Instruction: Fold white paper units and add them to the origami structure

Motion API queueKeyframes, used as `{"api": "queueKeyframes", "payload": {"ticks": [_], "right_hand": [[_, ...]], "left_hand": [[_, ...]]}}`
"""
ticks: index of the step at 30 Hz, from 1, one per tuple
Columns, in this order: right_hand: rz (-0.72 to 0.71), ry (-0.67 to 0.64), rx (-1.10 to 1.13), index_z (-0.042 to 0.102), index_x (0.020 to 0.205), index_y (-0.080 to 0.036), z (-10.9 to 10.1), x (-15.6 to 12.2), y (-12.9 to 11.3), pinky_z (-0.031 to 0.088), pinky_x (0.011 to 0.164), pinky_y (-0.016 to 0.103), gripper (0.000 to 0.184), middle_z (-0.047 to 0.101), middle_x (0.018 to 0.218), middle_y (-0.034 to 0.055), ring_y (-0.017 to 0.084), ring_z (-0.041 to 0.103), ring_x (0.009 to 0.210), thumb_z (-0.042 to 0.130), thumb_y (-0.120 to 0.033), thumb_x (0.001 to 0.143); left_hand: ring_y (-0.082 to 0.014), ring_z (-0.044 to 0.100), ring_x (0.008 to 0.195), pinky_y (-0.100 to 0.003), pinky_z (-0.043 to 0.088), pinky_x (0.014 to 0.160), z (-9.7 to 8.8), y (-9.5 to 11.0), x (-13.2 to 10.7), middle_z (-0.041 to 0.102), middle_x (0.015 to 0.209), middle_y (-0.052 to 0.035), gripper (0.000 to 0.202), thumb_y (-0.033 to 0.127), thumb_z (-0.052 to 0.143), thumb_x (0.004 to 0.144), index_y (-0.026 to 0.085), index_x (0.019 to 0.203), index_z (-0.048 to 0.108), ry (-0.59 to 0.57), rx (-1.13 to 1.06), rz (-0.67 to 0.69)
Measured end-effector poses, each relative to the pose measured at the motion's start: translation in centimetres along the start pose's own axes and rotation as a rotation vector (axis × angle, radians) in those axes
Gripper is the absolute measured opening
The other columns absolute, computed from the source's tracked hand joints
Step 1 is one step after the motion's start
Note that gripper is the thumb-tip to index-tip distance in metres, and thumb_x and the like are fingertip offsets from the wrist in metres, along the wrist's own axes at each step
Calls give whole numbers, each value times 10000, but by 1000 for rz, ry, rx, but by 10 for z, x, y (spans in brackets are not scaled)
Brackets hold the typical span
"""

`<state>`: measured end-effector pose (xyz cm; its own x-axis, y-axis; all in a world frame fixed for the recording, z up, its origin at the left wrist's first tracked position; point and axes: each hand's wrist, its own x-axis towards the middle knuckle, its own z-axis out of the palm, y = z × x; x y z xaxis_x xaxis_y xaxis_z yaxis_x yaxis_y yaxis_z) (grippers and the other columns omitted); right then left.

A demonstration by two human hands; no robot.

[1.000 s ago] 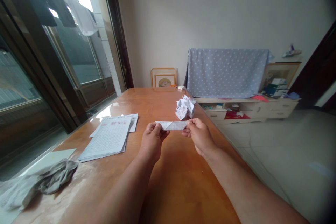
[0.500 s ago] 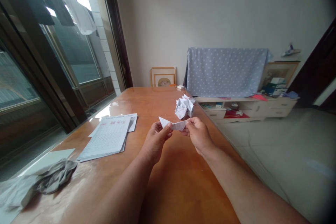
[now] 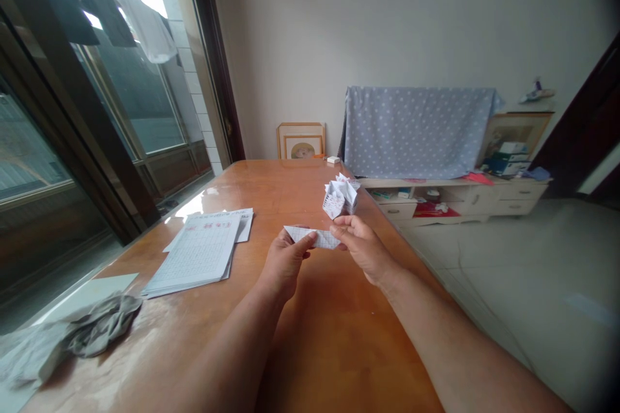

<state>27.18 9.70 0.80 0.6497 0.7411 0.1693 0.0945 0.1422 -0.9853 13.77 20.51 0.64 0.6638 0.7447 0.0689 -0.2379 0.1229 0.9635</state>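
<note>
A small folded strip of gridded white paper (image 3: pixel 310 236) is held above the wooden table (image 3: pixel 300 348) between both of my hands. My left hand (image 3: pixel 283 264) pinches its left part with thumb and fingers closed. My right hand (image 3: pixel 361 247) pinches its right end, fingers curled. Just beyond my right hand stands a cluster of finished folded paper pieces (image 3: pixel 341 196) on the table.
A stack of gridded sheets (image 3: pixel 201 250) lies to the left. A grey crumpled cloth (image 3: pixel 92 330) sits near the table's left front corner. Glass window doors run along the left. A low cabinet with a dotted blue cover (image 3: pixel 416 132) stands behind; tiled floor lies right.
The paper strip was stretched long between my hands, then its left end folded up into a point; now it is shorter and lower, and my hands are closer together.
</note>
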Motion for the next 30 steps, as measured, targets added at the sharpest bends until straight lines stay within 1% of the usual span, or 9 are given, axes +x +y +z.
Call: {"api": "queueKeyframes", "payload": {"ticks": [3,6,11,13,16,18,21,26,30], "right_hand": [[-1,-43,-112,614,1112,-200,-2,0,1,460,870,335,435,685,1051,51,209,624,990,733,-473,796],[4,-61,-164,638,999,-187,-5,1,4,454,830,321,340,686,945,29,194,618,907,737,-428,779],[100,-122,-177,622,912,-188,-13,6,8,441,713,279,265,665,787,-9,157,590,740,746,-332,727],[141,-164,-204,621,895,-189,-16,7,11,432,684,265,243,662,759,-14,151,582,712,740,-298,714],[154,-175,-295,619,875,-196,-19,9,19,413,639,246,211,654,743,-21,140,562,678,722,-273,708],[137,-161,-394,619,857,-200,-21,11,25,400,610,238,183,649,740,-23,136,548,658,704,-273,713],[112,-146,-517,624,807,-197,-23,15,35,377,570,235,128,636,704,-21,138,533,632,680,-268,716],[90,-140,-584,647,729,-191,-27,21,45,362,562,234,65,640,654,-14,144,541,619,685,-223,687],[71,-130,-637,662,728,-199,-28,24,49,366,578,236,52,663,675,-5,157,565,651,689,-197,684]], "left_hand": [[-127,546,691,-263,391,673,2,0,-2,652,784,6,317,357,836,688,191,835,608,-9,19,27],[-129,562,680,-261,393,665,1,-3,-2,657,775,-7,322,365,831,693,178,854,624,-3,41,-1],[-161,611,672,-275,414,658,-6,-15,1,676,793,-37,463,388,858,665,172,1007,633,1,59,-136],[-191,629,722,-298,436,689,-10,-20,4,687,864,-66,564,372,884,628,182,1089,621,71,105,-150],[-267,627,957,-344,454,798,-17,-27,10,667,1075,-124,587,315,895,589,210,1108,641,211,297,5],[-296,592,1058,-374,438,881,-19,-30,13,660,1117,-122,434,254,840,634,222,1037,680,211,506,173],[-276,618,969,-378,430,896,-17,-28,10,701,990,-83,214,161,663,752,242,942,718,61,790,311],[-222,631,782,-294,439,721,-6,-13,-6,690,905,-62,294,95,542,760,252,884,758,-281,1008,354],[-206,607,708,-278,410,666,-3,-4,-15,661,831,-59,286,84,543,741,248,822,763,-401,1072,363]]}}
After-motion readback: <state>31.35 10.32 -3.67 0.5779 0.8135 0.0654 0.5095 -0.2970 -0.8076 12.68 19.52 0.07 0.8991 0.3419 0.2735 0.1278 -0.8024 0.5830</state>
